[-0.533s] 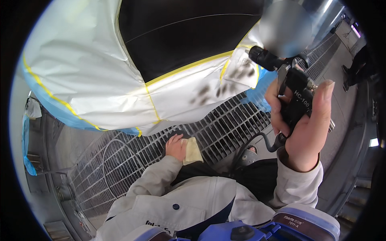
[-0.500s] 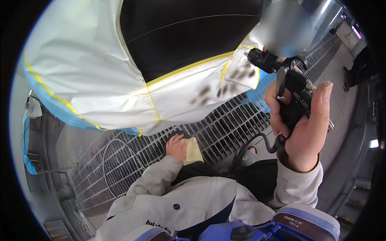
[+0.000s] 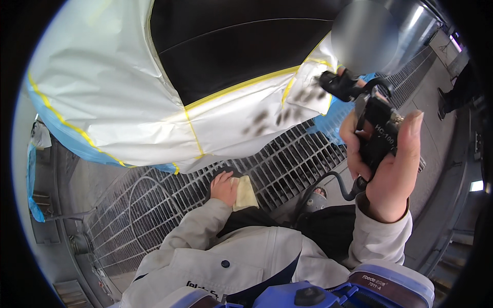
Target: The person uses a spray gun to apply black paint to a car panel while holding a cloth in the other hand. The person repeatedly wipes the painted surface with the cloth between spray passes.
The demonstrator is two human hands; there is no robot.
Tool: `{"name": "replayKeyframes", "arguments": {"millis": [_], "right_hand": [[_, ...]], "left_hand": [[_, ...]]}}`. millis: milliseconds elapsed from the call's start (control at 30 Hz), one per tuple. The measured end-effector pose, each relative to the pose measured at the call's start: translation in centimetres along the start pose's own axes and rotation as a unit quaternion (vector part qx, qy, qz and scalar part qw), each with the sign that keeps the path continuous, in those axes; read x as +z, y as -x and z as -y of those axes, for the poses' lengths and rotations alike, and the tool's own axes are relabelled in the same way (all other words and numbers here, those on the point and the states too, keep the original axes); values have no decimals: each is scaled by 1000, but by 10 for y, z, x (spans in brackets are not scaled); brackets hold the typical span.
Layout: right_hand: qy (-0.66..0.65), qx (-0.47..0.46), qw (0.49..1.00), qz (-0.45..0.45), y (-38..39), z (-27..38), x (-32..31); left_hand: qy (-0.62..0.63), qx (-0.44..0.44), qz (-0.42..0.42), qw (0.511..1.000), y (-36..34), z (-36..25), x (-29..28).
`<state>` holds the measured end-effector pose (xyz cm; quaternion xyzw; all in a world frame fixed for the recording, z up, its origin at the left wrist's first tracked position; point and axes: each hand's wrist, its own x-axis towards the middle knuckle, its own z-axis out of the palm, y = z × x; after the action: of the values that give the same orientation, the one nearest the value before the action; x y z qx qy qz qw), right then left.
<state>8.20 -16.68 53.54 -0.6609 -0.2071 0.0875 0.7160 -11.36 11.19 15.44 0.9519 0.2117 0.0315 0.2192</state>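
My right hand [image 3: 390, 179] is closed around a black spray gun [image 3: 377, 133] at the right, its nozzle pointing left toward a masked car body. The gun's top is hidden behind a blurred grey disc. A dark hose [image 3: 331, 177] runs down from the handle. My left hand [image 3: 222, 189] rests at my knee, fingers curled, with a pale yellow cloth [image 3: 244, 191] held under it. The glossy black panel [image 3: 236, 51] is framed by yellow tape and white masking sheet [image 3: 102, 92]; dark spray spots mark the sheet near the gun.
Metal floor grating [image 3: 280, 172] lies beneath the masked body, with a thin hose looped on it at the left. Blue plastic sheeting [image 3: 328, 123] hangs below the masking. Another person's dark-clad legs [image 3: 452, 90] are at the far right, beside a booth wall and ledge.
My right hand and the spray gun have shifted slightly down and to the right. My left hand with the cloth is nearly unchanged.
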Motion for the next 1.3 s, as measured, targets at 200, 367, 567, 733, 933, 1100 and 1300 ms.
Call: {"name": "replayKeyframes", "arguments": {"millis": [200,367,567,733,933,1100,1300], "right_hand": [[33,16,996,82,-2,-3,-2],[25,-9,1000,-9,0,-8,1],[16,14,998,54,-1,-11,-2],[48,-12,999,15,-1,-16,-3],[44,5,998,48,4,-14,-7],[47,-27,998,6,3,-14,-10],[42,-13,999,-8,1,-13,-12]], "left_hand": [[13,6,0,1000,-1,0,1],[17,7,6,1000,-2,-2,-1],[15,1,8,1000,-4,-4,1],[25,3,6,1000,-6,-5,5],[23,4,15,1000,-6,-7,3],[7,13,30,999,-8,-10,2],[28,-5,22,999,-10,-12,4]]}}
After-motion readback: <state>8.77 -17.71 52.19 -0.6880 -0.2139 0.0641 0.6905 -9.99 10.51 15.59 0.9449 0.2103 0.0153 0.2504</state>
